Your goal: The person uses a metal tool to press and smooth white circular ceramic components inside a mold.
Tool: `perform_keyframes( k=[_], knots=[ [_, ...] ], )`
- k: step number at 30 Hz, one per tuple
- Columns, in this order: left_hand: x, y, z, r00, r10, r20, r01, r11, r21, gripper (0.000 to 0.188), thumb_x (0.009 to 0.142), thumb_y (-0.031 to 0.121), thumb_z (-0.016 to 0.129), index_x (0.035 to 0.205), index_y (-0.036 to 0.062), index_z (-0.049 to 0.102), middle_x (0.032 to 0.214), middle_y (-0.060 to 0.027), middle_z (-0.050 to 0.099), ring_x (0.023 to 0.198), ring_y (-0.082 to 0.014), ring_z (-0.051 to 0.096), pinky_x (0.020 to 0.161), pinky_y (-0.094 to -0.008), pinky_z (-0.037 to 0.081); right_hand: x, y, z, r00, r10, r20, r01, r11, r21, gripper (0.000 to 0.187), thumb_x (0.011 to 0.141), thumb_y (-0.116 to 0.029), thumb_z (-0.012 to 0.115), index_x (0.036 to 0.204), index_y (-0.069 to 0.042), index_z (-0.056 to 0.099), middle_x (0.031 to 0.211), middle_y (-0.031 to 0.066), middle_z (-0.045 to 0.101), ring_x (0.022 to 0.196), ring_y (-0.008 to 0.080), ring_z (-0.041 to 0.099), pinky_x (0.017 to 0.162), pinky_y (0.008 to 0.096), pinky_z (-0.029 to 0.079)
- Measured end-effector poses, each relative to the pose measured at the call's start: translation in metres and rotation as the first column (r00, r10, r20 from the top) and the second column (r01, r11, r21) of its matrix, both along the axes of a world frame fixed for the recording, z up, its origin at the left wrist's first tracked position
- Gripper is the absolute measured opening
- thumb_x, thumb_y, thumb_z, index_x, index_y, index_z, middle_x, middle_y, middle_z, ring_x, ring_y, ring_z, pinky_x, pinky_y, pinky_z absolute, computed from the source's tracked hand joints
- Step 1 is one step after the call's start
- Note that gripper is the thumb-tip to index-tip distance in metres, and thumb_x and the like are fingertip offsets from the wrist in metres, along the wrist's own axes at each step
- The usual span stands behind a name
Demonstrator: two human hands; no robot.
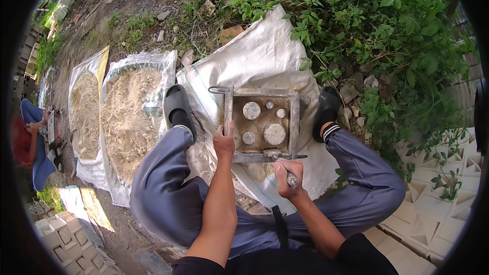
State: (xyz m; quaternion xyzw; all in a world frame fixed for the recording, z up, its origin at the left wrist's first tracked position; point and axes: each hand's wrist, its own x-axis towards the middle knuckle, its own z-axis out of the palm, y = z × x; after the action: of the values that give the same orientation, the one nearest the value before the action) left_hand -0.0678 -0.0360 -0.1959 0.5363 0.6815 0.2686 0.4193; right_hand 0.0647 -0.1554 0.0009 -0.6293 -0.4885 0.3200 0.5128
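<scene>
Between my feet sits a square mould frame [294, 122] with thick grey walls and wire loops at two corners. Inside it, round pale discs of differing sizes, such as the large disc [274, 134], stand in sandy material. My left hand [224, 141] grips the frame's left wall, thumb and fingers on either side. In my right hand [289, 178] is a hand tool [292, 180] with a round, greyish handle, fingers wrapped round it. The tool's far end lies at the frame's near wall, inside the mould; its exact shape is hard to make out.
White woven sacking [254, 53] lies under the mould. To the left, two opened sacks hold heaps of pale sand [133, 117]. Leafy plants [387, 25] crowd the far right. Patterned blocks [425, 214] are stacked at lower right. Another person [31, 140] works at far left.
</scene>
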Motion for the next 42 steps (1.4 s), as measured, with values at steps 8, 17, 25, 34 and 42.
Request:
perform_keyframes(
  k=[8, 17, 25, 34, 42],
  knots=[
    [-0.009, 0.003, -0.012, 0.995, -0.049, 0.085, 0.062, 0.985, -0.162, 0.07, 0.09, 0.061, 0.051, 0.108, -0.0058, 0.064, 0.096, -0.0275, 0.065, 0.09, -0.0402, 0.06, 0.086, -0.0407, 0.045, -0.009, 0.005, -0.017, 0.994, -0.092, -0.049, 0.092, 0.996, -0.003, 0.033, 0.085, -0.007, 0.051, 0.053, 0.0, 0.042, 0.047, 0.0072, 0.039, 0.039, 0.02, 0.038, 0.043, 0.0342, 0.026],
    [-0.009, -0.002, -0.021, 0.959, -0.008, 0.284, 0.058, 0.984, -0.169, 0.058, 0.093, 0.054, 0.053, 0.092, -0.0033, 0.063, 0.077, -0.0131, 0.06, 0.072, -0.0207, 0.052, 0.073, -0.0345, 0.043, -0.033, 0.027, 0.002, 0.994, 0.023, -0.11, -0.018, 0.999, 0.04, 0.027, 0.081, -0.002, 0.053, 0.056, 0.002, 0.046, 0.05, 0.0107, 0.042, 0.042, 0.0193, 0.042, 0.044, 0.0346, 0.029],
    [-0.007, -0.001, -0.023, 0.967, 0.003, 0.254, 0.051, 0.978, -0.204, 0.056, 0.092, 0.053, 0.055, 0.09, -0.0023, 0.063, 0.074, -0.0124, 0.059, 0.071, -0.0209, 0.052, 0.072, -0.0344, 0.043, -0.068, 0.042, -0.002, 0.971, -0.24, -0.019, 0.231, 0.908, 0.35, 0.026, 0.08, 0.002, 0.051, 0.055, 0.001, 0.045, 0.05, 0.01, 0.043, 0.041, 0.0208, 0.042, 0.043, 0.0344, 0.029],
    [-0.009, 0.004, -0.015, 0.956, -0.002, 0.293, 0.048, 0.988, -0.148, 0.058, 0.093, 0.054, 0.053, 0.085, -0.0033, 0.06, 0.07, -0.0108, 0.054, 0.069, -0.0196, 0.048, 0.068, -0.0333, 0.042, -0.049, 0.025, 0.009, 0.983, -0.05, -0.176, 0.055, 0.998, 0.023, 0.031, 0.084, -0.003, 0.049, 0.055, 0.002, 0.042, 0.048, 0.0088, 0.038, 0.039, 0.0194, 0.036, 0.043, 0.0347, 0.027],
    [-0.009, 0.001, -0.014, 0.96, 0.037, 0.278, 0.012, 0.985, -0.171, 0.059, 0.093, 0.054, 0.052, 0.086, -0.0037, 0.06, 0.07, -0.011, 0.054, 0.068, -0.0188, 0.046, 0.068, -0.0342, 0.042, -0.025, 0.008, -0.004, 0.977, -0.096, -0.188, 0.1, 0.995, 0.01, 0.032, 0.085, -0.004, 0.048, 0.054, 0.001, 0.041, 0.048, 0.0065, 0.04, 0.039, 0.0167, 0.042, 0.042, 0.0332, 0.028]
  ],
)
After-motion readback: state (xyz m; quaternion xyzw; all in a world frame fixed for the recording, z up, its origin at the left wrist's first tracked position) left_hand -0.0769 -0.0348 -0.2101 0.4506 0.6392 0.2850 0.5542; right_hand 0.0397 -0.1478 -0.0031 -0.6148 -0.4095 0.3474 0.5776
